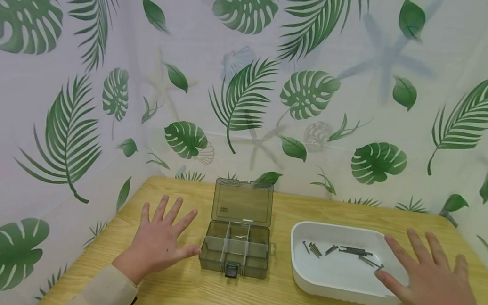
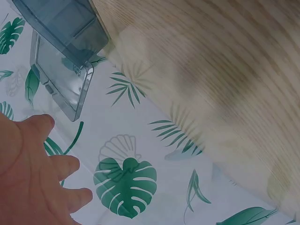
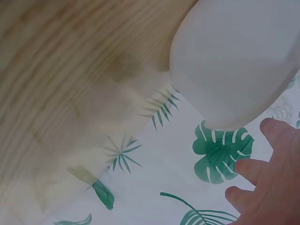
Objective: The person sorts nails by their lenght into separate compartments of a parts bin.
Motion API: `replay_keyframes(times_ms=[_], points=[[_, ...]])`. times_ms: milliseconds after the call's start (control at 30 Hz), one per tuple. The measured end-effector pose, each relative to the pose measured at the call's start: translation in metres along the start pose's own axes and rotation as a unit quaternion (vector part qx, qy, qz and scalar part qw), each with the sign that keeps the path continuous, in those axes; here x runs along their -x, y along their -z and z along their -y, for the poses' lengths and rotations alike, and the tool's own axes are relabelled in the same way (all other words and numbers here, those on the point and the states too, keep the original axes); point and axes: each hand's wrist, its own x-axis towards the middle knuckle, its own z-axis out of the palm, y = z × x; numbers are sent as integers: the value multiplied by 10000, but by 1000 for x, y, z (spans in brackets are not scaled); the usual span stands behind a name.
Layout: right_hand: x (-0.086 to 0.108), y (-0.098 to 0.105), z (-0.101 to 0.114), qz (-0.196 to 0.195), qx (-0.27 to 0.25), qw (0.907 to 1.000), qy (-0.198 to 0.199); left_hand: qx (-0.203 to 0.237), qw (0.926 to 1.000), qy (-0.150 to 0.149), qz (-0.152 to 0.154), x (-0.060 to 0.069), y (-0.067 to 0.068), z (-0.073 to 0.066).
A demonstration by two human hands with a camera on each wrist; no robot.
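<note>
My left hand (image 1: 159,241) is spread with straight fingers just left of a smoky clear compartment box (image 1: 233,265), holding nothing. The box stands on the table with its lid (image 1: 242,202) raised, and thin dividers split its inside. In the left wrist view the box (image 2: 70,28) appears beyond the spread fingers (image 2: 65,166). My right hand (image 1: 434,281), fingers also spread, hovers at the right end of a white tray (image 1: 344,292) and overlaps its rim in view. Several screws (image 1: 353,251) lie scattered in the tray. The right wrist view shows the tray's outer wall (image 3: 225,70).
A wooden table (image 1: 166,298) carries the box and the tray side by side, with a narrow gap between them. Behind and at the sides hangs a white curtain (image 1: 344,178) printed with green leaves.
</note>
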Motion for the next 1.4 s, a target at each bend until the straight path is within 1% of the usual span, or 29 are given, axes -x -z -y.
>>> replay_keyframes(times_ms=[167, 233, 300, 433, 500, 600, 667, 733, 800, 867, 933, 1000, 1033, 1067, 1100, 1200, 1233, 1300, 1367, 1400], points=[[-1, 1, 1, -251, -23, 9994, 239, -64, 10000, -35, -6, -1, 0, 0], [-2, 2, 2, -319, -75, 9988, 375, -6, 10000, -51, -13, -2, 0, 0], [-5, 4, 4, -318, -124, 9981, 509, 146, 9999, -73, -2, -3, 0, -2], [-14, 5, 9, -153, -296, 9971, 688, 668, 9976, -104, 149, -6, -3, -9], [-18, 4, 11, -98, -342, 9963, 776, 1020, 9944, -60, 276, -7, -5, -13], [-25, 3, 15, -17, -450, 9948, 916, 1586, 9861, 55, 501, -9, -7, -19], [-28, 3, 17, 11, -496, 9938, 994, 2019, 9771, 168, 643, -10, -8, -22], [-31, 3, 20, 70, -567, 9930, 1037, 2445, 9660, 276, 792, -13, -9, -23], [-35, 2, 22, 164, -615, 9926, 1032, 2922, 9509, 423, 934, -16, -11, -24], [-39, 1, 22, 266, -597, 9926, 1028, 3367, 9337, 588, 1067, -20, -12, -24], [-42, 1, 21, 423, -530, 9928, 984, 3841, 9120, 777, 1212, -23, -14, -23], [-45, 1, 19, 543, -439, 9929, 961, 4256, 8907, 905, 1320, -26, -17, -23], [-46, 1, 18, 589, -408, 9928, 963, 4477, 8785, 967, 1362, -27, -18, -23], [-47, 1, 18, 638, -396, 9925, 963, 4676, 8669, 1016, 1398, -27, -20, -23], [-48, 1, 17, 689, -398, 9922, 963, 4891, 8536, 1057, 1444, -28, -21, -22], [-53, 0, 17, 888, -499, 9888, 1088, 5390, 8211, 1107, 1517, -28, -26, -19], [-55, -1, 17, 1000, -563, 9872, 1110, 5510, 8126, 1117, 1539, -28, -27, -19], [-60, -6, 19, 1221, -701, 9834, 1144, 5685, 7993, 1107, 1602, -28, -31, -17], [-63, -10, 21, 1428, -867, 9794, 1134, 5809, 7898, 1079, 1645, -28, -34, -15], [-64, -13, 22, 1506, -954, 9777, 1111, 5851, 7864, 1069, 1666, -27, -35, -15]])
